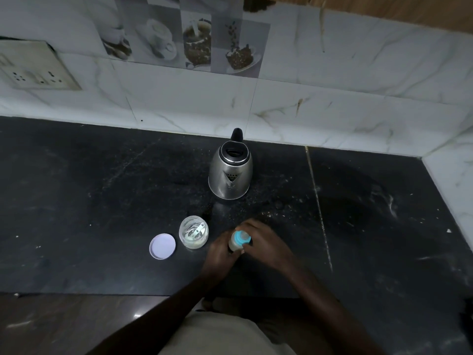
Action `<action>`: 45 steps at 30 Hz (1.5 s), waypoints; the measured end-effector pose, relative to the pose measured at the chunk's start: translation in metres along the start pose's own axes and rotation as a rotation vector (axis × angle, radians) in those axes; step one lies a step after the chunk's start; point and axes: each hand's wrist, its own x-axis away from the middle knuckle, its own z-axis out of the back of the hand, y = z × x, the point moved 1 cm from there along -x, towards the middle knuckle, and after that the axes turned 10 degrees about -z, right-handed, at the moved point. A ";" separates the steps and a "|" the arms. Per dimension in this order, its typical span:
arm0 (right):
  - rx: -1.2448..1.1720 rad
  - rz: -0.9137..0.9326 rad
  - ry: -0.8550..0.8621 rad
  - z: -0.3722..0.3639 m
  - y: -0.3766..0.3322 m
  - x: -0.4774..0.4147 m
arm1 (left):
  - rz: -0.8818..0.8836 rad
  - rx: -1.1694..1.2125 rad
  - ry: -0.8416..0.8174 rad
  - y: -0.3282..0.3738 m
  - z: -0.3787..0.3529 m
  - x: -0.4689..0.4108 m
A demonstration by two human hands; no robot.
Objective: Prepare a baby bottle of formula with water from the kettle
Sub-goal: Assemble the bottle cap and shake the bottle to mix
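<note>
Head camera — looking steeply down, close over the countertop [102, 213].

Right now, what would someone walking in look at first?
Probably the left hand and right hand gripping a baby bottle with a blue top, at the front of the counter. Behind them stands a shiny steel kettle, and to the left sit an open glass jar and its white lid.

No writing, brand or number can be read anywhere: the kettle [230, 172], bottle [238, 240], jar [194, 245], socket plate [38, 70] and picture tiles [197, 39] show no legible marks.
</note>
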 end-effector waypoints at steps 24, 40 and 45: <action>0.334 -0.005 -0.069 0.006 -0.012 -0.002 | 0.025 0.016 0.047 -0.002 -0.004 -0.001; 0.382 -0.038 -0.107 0.009 -0.013 -0.007 | 0.032 0.010 0.028 -0.001 0.002 -0.004; 0.444 -0.054 -0.070 0.019 -0.015 -0.013 | 0.032 0.021 0.024 0.001 0.003 -0.004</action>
